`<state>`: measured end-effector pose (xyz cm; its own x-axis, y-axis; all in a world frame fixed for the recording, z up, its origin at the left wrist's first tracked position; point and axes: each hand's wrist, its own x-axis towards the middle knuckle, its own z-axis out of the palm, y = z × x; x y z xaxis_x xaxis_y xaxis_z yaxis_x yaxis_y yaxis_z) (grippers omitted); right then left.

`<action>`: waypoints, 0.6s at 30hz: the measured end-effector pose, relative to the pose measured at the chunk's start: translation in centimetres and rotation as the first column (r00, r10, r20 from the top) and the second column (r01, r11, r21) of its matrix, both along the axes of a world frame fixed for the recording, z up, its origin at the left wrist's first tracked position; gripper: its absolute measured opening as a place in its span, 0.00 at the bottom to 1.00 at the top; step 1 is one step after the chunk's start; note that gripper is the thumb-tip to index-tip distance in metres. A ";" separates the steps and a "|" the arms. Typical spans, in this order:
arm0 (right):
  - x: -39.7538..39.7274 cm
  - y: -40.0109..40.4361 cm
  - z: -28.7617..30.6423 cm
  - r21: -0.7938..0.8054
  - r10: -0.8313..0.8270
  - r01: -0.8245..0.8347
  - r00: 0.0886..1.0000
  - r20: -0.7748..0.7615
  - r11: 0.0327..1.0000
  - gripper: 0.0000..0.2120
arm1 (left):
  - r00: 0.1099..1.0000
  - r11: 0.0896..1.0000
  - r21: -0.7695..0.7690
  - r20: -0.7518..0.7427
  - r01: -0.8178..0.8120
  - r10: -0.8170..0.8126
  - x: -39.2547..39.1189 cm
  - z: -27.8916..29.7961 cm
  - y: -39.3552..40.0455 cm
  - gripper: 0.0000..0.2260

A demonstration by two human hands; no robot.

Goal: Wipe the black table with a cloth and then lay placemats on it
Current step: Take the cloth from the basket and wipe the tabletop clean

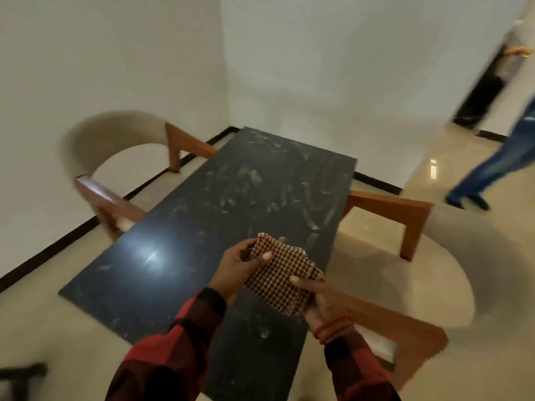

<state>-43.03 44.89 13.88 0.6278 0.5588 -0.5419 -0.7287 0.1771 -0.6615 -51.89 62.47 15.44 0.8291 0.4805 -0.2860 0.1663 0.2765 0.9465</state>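
While above black table [220, 198] | left hand [237, 267], right hand [314, 296] grip checked cloth [278, 279]

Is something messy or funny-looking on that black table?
Yes. The black table has pale smears and streaks across its top, thickest toward the far end, so it looks dirty. Nothing is spilled or broken. The checked cloth is held above it in the left hand and right hand, not touching the top yet.

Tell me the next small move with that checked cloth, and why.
Probably lower the red-and-cream checked cloth, held by the left hand and right hand, onto the black marble-patterned table and start wiping: it is above the table, and pale smears show.
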 end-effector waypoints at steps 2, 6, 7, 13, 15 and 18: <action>1.2 1.5 -0.2 0.015 0.149 -0.149 0.989 0.003 0.989 0.31 | 0.994 0.994 -0.008 -0.042 -0.105 0.105 -0.2 -0.3 0.2 0.15; 3.4 2.9 -0.5 0.104 0.397 -0.387 0.912 -0.106 0.916 0.33 | 0.946 0.949 -0.028 -0.093 -0.315 0.311 -0.4 -0.9 -0.1 0.13; 3.7 3.1 -0.5 0.150 0.452 -0.434 0.884 -0.117 0.888 0.31 | 0.931 0.935 -0.027 -0.104 -0.354 0.350 -0.5 -1.1 -0.3 0.13; 4.3 3.3 0.0 0.282 0.614 -0.569 0.783 -0.101 0.772 0.33 | 0.872 0.876 -0.005 -0.100 -0.482 0.479 -2.0 -1.1 -1.9 0.10; 4.4 3.5 0.1 0.309 0.627 -0.565 0.762 -0.159 0.765 0.36 | 0.865 0.868 -0.006 -0.078 -0.497 0.495 -2.8 -1.1 -2.1 0.11; 3.7 4.2 0.6 0.326 0.682 -0.606 0.693 -0.232 0.726 0.39 | 0.870 0.872 0.004 -0.059 -0.490 0.489 -4.2 -0.7 -1.8 0.14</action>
